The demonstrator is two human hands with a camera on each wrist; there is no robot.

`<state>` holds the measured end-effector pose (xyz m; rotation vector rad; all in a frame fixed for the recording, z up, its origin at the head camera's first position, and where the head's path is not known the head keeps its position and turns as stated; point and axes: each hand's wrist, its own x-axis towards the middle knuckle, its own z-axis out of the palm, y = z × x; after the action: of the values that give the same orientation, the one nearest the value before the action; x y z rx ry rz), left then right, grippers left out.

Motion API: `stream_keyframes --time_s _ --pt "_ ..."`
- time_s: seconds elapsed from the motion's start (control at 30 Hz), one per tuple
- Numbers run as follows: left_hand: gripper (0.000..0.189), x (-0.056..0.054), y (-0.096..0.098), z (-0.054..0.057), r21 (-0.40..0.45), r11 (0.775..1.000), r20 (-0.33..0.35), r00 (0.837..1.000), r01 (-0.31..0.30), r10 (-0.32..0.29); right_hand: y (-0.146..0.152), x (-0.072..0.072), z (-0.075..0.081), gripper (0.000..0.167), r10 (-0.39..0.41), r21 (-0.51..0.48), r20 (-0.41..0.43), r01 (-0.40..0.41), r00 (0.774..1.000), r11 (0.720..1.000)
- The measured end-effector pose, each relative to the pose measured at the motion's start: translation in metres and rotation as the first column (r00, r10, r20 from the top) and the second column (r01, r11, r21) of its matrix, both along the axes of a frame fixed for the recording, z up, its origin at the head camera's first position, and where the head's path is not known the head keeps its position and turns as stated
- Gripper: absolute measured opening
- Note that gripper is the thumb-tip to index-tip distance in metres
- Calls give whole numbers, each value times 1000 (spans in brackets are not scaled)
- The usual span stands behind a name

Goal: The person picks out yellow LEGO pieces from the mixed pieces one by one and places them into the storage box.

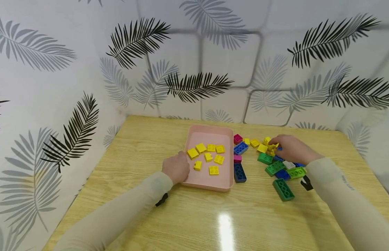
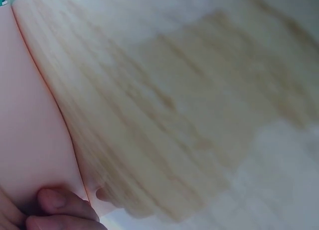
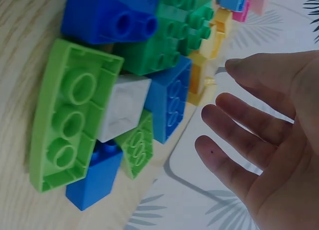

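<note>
A shallow pink tray lies on the table with several yellow toy bricks spread inside. My left hand grips the tray's left edge. In the left wrist view, curled fingers bear against the pink wall. Over on the right, my right hand hovers at a heap of mixed bricks, closest to its yellow pieces. Seen from the right wrist, the fingers are loosely extended and hold nothing, with yellow bricks just beyond their tips.
Green, lime, blue and white bricks crowd below the right hand. Along the tray's right side lie pink, blue and dark blue bricks. A patterned wall stands behind the table.
</note>
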<state>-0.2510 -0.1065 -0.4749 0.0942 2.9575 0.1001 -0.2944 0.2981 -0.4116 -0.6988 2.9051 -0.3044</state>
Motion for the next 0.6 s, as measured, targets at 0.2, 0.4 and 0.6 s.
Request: stream_keyframes --time_s 0.2,0.4,0.6 --pt "35 3 -1 2 -9 1000 -4 1000 0 0 2 -3 -12 32 14 14 17 -14 1000 1000" --pt "35 4 -1 5 1 1000 -13 1000 4 -4 1 -4 -19 28 9 44 38 -11 999 999" --pt "34 2 0 3 -9 1000 -11 1000 10 -10 1 -6 -20 25 -2 49 19 1 1000 999"
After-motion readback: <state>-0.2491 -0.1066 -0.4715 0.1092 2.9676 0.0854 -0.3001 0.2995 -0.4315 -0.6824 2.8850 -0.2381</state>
